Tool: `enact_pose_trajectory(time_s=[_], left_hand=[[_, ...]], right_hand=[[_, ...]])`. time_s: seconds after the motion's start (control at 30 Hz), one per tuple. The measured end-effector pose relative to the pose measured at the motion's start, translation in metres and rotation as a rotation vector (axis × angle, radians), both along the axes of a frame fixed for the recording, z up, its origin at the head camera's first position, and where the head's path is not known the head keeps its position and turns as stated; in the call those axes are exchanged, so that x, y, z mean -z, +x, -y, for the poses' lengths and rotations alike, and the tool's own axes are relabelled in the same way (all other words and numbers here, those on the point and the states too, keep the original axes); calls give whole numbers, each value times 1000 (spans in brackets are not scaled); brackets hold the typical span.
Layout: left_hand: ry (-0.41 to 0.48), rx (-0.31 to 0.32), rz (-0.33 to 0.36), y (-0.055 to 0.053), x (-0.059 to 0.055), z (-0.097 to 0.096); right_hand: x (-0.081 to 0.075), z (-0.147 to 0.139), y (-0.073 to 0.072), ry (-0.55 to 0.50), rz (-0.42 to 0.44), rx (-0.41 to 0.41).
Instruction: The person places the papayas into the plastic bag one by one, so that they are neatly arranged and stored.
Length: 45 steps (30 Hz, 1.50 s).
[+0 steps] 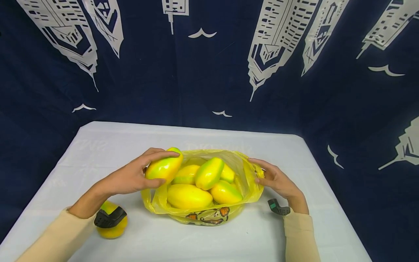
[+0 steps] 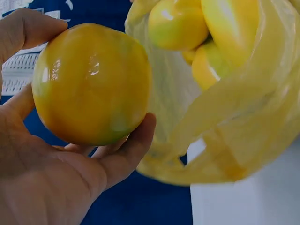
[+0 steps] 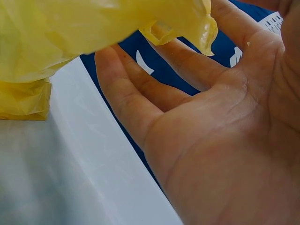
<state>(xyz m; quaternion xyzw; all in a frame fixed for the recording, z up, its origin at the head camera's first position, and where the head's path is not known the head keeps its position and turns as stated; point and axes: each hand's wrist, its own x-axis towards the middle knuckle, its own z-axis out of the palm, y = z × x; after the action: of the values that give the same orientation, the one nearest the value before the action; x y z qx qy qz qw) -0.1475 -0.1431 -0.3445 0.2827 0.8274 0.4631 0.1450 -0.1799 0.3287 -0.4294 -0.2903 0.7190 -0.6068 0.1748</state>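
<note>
My left hand (image 1: 131, 176) grips a glossy yellow-green mango (image 1: 165, 169) at the left side of a yellow plastic bag (image 1: 253, 189). Thumb and fingers wrap around the fruit in the left wrist view, where the mango (image 2: 93, 84) appears end-on, beside the bag's opening. Several more mangoes (image 1: 190, 196) lie inside the bag, whose mouth is spread wide. At the bag's right rim, my right hand (image 1: 276, 178) touches the plastic with spread fingers. Those fingers (image 3: 126, 101) look nearly straight under the thin film in the right wrist view.
Another yellow-green mango (image 1: 112, 231) lies on the white-covered table (image 1: 108, 145), partly hidden by the left wrist's black camera mount (image 1: 109, 218). Behind the table hangs a dark blue cloth (image 1: 196, 80) printed with white buildings. A printed picture (image 1: 209, 216) shows on the bag's front.
</note>
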Motion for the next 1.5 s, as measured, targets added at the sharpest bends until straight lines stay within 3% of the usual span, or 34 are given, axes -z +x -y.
enact_pose_trajectory(time_s=[0.17, 0.37, 0.9, 1.23, 1.5], left_hand=[[-16, 70, 38, -3, 8, -13], [-53, 108, 24, -7, 13, -24], [-128, 113, 72, -21, 20, -46], [-131, 77, 32, -29, 23, -56], [-119, 66, -5, -34, 33, -60]], right_hand=[[1, 0, 0, 13, -11, 6], [3, -1, 0, 16, -14, 13], [4, -2, -1, 20, -4, 23], [3, 1, -2, 31, -4, 30], [3, 0, -2, 15, 0, 18]])
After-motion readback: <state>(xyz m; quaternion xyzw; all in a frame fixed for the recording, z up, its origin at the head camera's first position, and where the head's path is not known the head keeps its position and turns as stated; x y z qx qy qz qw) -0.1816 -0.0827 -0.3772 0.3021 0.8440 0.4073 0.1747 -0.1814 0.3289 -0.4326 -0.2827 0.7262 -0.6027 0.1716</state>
